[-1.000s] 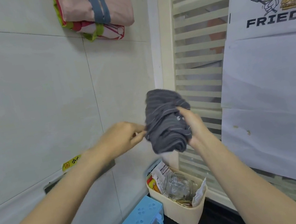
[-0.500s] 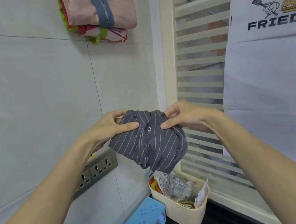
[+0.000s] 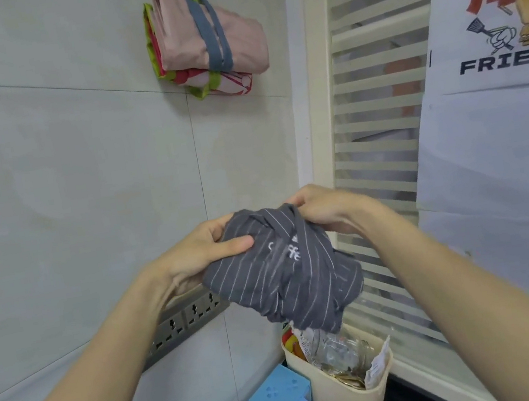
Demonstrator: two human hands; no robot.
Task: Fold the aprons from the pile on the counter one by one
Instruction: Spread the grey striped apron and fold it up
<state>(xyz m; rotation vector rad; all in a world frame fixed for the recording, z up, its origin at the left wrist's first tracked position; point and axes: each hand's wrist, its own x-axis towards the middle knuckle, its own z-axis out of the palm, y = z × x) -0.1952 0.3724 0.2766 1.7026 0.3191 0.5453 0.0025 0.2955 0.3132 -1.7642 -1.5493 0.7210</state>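
Fingers curl round the apron [image 3: 285, 276] at frame centre: our left hand [image 3: 195, 256] w/ thumb pressed on top, right hand [image 3: 323, 211] pinching its upper edge. It's a tight bundle, so prob. nearly folded. Pile not in view; can't tell what's left.

White poster [image 3: 499, 114] reads "FRIED"; its red characters above are illegible.

Grey apron [image 3: 281, 274], thin white pinstripes, small white print on front; bunched into loose bundle, held mid-air, lower end hanging down.
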